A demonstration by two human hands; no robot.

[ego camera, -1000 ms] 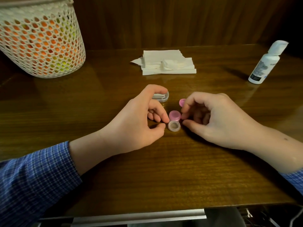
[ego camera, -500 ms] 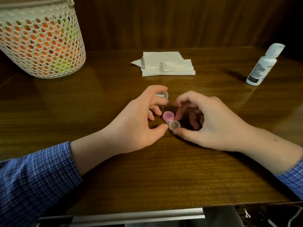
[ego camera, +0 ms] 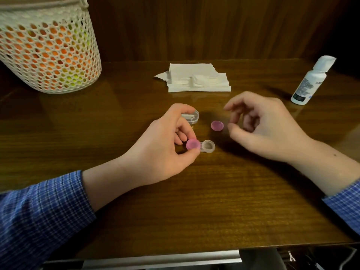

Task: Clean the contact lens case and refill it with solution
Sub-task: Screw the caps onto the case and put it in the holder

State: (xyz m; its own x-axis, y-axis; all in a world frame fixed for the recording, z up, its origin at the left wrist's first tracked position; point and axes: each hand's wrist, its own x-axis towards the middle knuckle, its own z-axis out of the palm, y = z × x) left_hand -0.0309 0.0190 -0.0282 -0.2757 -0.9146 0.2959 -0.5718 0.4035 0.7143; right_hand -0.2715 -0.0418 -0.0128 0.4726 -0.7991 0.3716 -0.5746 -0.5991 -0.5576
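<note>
- Pink-capped lens case (ego camera: pixel 200 146) on the wooden table (ego camera: pixel 194 201) — left hand (ego camera: pixel 161 145) pinches its capped end.
- Right hand (ego camera: pixel 266 127), fingers loosely curled and empty, beside the loose pink cap (ego camera: pixel 217 125).

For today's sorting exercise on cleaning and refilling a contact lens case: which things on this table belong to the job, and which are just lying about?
Belong to the job:
- lens case, one well open, held by the left hand
- loose pink cap, near the right hand
- solution bottle
- paper tissues, probably for wiping

Just lying about:
- mesh basket
- small clear box
</note>
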